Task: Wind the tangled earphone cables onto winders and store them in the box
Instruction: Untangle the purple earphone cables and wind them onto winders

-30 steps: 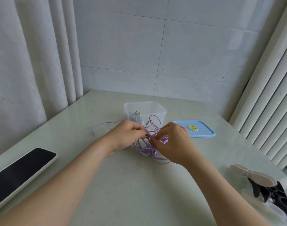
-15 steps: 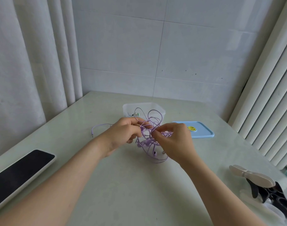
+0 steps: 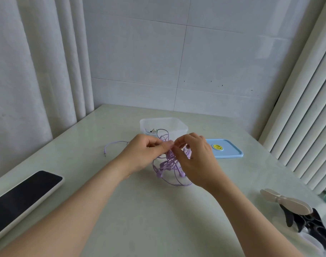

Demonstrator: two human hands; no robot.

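Note:
A tangle of purple earphone cable (image 3: 167,165) hangs between my hands above the middle of the table, its lower loops and earbuds touching the tabletop. My left hand (image 3: 145,153) pinches the top of the tangle from the left. My right hand (image 3: 197,158) pinches it from the right, fingertips almost touching the left ones. A loose end with the plug (image 3: 110,147) trails left across the table. Behind the hands stands the clear plastic box (image 3: 177,125), open, with something small inside. Pale and black winders (image 3: 286,201) lie at the right edge.
The blue lid (image 3: 227,151) with a yellow sticker lies right of the box. A phone (image 3: 19,199) with a dark screen lies at the near left. The table (image 3: 158,219) meets a tiled wall behind, a curtain on the left and ribbed panels on the right.
Both hands have lifted the tangle higher off the table and brought their fingertips closer together. The loops above the hands have shrunk.

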